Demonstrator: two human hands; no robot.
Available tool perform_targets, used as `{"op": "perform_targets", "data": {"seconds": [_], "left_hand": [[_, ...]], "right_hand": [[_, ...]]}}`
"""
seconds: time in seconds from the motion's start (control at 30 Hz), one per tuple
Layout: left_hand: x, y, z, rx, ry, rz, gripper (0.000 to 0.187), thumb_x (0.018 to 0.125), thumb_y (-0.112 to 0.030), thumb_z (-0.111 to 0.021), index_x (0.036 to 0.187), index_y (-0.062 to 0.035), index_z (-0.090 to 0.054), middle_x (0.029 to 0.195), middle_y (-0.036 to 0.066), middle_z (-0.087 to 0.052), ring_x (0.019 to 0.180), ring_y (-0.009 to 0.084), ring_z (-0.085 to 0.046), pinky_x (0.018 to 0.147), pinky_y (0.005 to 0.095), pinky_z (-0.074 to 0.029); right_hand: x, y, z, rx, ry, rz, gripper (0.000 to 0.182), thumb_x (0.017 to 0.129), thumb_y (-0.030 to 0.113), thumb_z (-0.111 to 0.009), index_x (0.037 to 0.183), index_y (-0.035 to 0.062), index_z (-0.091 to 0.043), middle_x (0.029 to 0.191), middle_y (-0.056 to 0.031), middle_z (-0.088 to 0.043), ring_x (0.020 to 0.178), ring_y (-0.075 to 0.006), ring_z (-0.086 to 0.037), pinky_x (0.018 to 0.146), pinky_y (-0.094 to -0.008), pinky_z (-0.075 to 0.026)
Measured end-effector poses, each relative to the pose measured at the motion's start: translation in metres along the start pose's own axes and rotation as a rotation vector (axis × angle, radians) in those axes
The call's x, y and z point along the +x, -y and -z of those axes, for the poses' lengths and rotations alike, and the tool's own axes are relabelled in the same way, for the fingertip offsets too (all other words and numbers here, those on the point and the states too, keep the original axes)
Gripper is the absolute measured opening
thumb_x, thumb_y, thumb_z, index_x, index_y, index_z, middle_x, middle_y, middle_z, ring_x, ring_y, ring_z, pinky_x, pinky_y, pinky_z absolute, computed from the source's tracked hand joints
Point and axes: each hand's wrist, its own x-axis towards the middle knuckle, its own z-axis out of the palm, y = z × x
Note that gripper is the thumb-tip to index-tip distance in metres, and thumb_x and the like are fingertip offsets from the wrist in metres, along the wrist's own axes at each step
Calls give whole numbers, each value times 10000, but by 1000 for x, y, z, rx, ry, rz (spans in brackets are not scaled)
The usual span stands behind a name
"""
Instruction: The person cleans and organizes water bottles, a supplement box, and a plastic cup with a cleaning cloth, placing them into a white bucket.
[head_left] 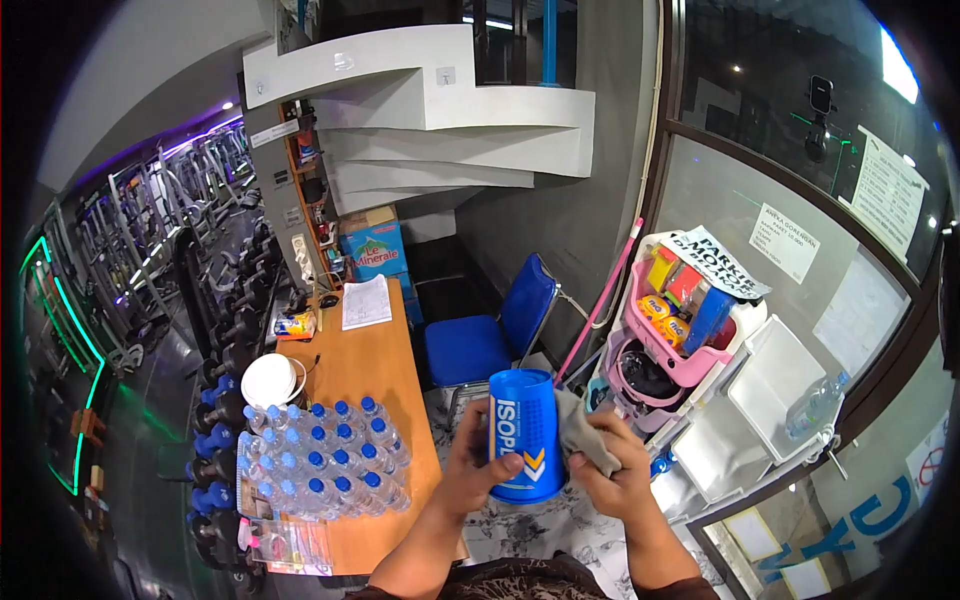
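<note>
A blue tub (524, 432) with white "ISOP" lettering and a yellow arrow mark is held up in front of me, slightly tilted. My left hand (474, 465) grips it from the left, thumb across its front. In my right hand (615, 468) is a grey cloth (584, 432), pinched between thumb and fingers at the tub's right side. The cloth seems to touch the tub's side. The tub's far side and the tips of some left fingers are hidden.
To the left, a wooden counter (385, 330) bears several water bottles (340, 460), a white bucket (270, 382) and papers (366, 303). A blue chair (465, 350) stands ahead. At right are a pink basket (670, 345), white shelving (715, 450) and a pink pole (600, 300).
</note>
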Motion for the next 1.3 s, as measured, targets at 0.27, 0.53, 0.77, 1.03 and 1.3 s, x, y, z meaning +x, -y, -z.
{"op": "perform_targets", "data": {"seconds": [0.27,0.53,0.77,1.03,1.3], "left_hand": [[2,-11,6,199,100,107,809,870,-272,-749,1503,-57,-294,1346,122,-519,1217,184,-524,1017,340,-448],[-5,-15,-9,345,33,-129,706,822,-210,-809,1344,-53,-360,1238,105,-519,1125,177,-546,970,348,-459],[-2,-20,-11,38,81,-100,584,870,-343,-756,1258,-71,-416,1200,113,-590,1081,180,-592,940,348,-482],[-5,-11,-8,294,139,-108,577,1018,-264,-547,1481,-7,-318,1377,121,-489,1272,197,-468,1079,332,-346],[-9,-7,-23,423,-44,-152,831,800,-284,-828,1403,-1,-331,1235,149,-528,1189,204,-514,1018,363,-424]], "right_hand": [[-9,-2,-19,-2,-127,-69,221,828,56,-728,995,-76,-667,1100,-193,-631,954,-270,-643,839,-336,-493],[-9,0,-3,-2,-88,-80,216,805,21,-707,996,-73,-672,1114,-175,-631,976,-261,-638,852,-327,-492],[-4,12,5,-57,-11,-46,219,757,51,-789,921,-57,-692,1055,-184,-667,888,-270,-669,781,-329,-517],[-5,8,-16,81,-217,-113,257,836,70,-739,1027,-85,-667,1177,-201,-624,996,-244,-637,841,-312,-489],[-19,0,-19,-24,-130,-42,175,805,-5,-722,964,-69,-683,1081,-163,-640,939,-225,-631,820,-314,-484]]}}
